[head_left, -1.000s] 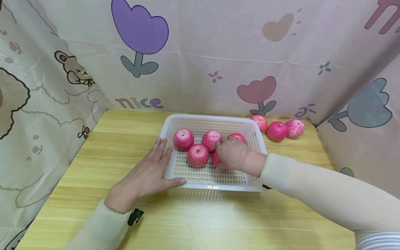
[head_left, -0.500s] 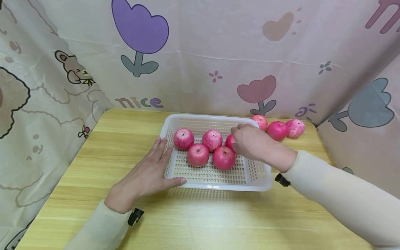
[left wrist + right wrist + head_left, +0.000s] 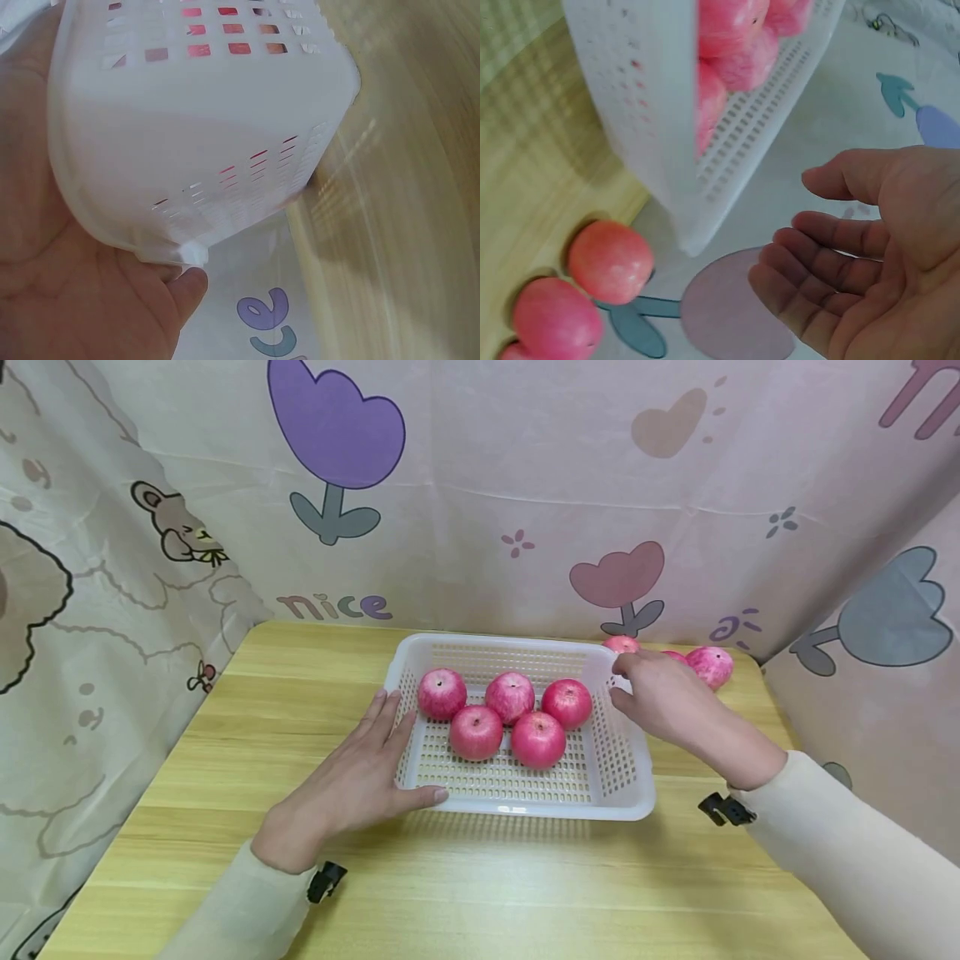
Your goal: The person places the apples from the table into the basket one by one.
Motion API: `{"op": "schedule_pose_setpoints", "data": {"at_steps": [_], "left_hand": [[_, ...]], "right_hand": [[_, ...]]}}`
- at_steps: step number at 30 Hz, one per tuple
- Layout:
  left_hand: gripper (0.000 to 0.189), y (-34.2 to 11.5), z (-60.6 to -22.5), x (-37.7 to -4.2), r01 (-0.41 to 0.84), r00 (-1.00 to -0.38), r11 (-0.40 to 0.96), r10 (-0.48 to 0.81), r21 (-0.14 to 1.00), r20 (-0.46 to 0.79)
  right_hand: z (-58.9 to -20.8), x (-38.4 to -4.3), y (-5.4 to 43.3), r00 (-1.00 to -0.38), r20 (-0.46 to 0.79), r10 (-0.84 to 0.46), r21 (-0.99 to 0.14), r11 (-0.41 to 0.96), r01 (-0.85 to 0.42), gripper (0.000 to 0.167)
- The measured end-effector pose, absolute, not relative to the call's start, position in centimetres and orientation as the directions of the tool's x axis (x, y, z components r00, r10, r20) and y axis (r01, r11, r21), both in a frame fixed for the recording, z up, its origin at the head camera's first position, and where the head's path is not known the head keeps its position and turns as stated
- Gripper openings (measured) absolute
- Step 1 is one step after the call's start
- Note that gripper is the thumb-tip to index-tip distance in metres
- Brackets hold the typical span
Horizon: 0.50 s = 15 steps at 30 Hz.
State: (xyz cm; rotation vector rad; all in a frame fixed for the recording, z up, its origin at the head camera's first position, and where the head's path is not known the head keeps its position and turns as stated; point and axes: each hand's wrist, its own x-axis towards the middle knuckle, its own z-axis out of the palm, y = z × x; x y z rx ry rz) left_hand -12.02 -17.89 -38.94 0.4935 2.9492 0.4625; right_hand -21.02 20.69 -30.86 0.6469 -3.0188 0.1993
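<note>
A white perforated plastic basket (image 3: 525, 808) sits on the table with several pink-red apples (image 3: 538, 740) inside. My left hand (image 3: 341, 785) rests against the basket's left end, fingers spread and straight along the side and thumb on the front rim. In the left wrist view the palm (image 3: 75, 285) lies by the rim. Above the right end of the basket is my right hand (image 3: 667, 693), its fingers loosely bent and holding nothing. Beyond it, outside the basket, lie three more apples, one of them pale pink (image 3: 711, 667); the right hand partly hides the middle one.
The basket stands towards the back of a light wooden table (image 3: 480, 893). A printed fabric curtain (image 3: 480, 460) hangs behind the table and along both sides. The right wrist view shows the loose apples (image 3: 610, 261) near the basket's corner, by the curtain.
My right hand has let go of the apples in the basket and moved right, over the basket's right rim towards the loose apples. The left hand has stayed in place.
</note>
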Motion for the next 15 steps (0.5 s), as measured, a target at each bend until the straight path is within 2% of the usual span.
{"op": "schedule_pose_setpoints", "data": {"at_steps": [8,15], "left_hand": [[0.132,-17.9,-39.1,-12.0,0.298,-0.942,0.901,0.332,0.315,-0.057],[0.131,-17.9,-39.2,-11.9,0.296,-0.942,0.901,0.33,0.317,-0.059]], "right_hand": [[-32.5,-20.6,22.5,-0.928,0.149,-0.342,-0.166,0.916,-0.364,0.027],[-34.2,-20.5,24.2,-0.927,0.234,-0.295,-0.198,0.919,-0.342,0.011]]}}
